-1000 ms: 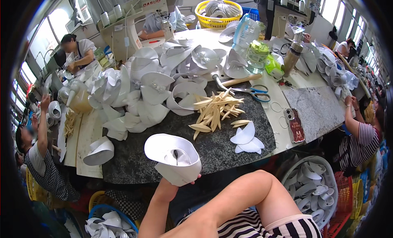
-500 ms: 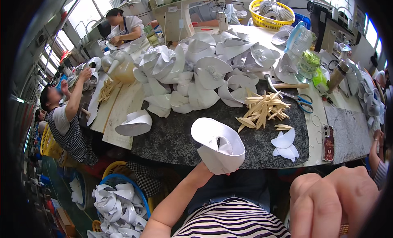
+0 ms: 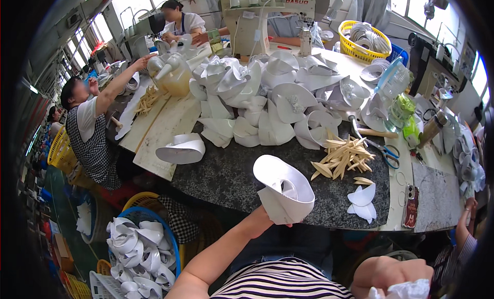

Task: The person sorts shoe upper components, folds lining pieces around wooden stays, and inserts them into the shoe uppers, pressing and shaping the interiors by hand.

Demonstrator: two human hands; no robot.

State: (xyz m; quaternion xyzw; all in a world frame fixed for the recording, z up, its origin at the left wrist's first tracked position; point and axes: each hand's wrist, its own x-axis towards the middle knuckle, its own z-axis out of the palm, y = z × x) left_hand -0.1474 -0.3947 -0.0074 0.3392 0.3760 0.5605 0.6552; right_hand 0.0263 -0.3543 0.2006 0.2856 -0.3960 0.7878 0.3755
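Note:
My left hand grips a white shoe upper from below, near the table's front edge. The piece curls round with its opening facing up, and most of my fingers are hidden behind it. Low at the right, my right hand is closed, its knuckles up. Some crumpled white material shows just under its fingers, cut off by the picture's edge; whether they grip it is unclear. Another white upper lies alone to the left on the dark slab.
Behind is a heap of white uppers. Tan pointed strips, white petal-shaped pieces, scissors, a hammer and a phone lie rightward. A basket of uppers stands lower left. A co-worker is at the left.
My right hand has dropped away from close before the camera, and crumpled white material now shows beneath it. The left hand still grips the upper; the whole view has shifted slightly.

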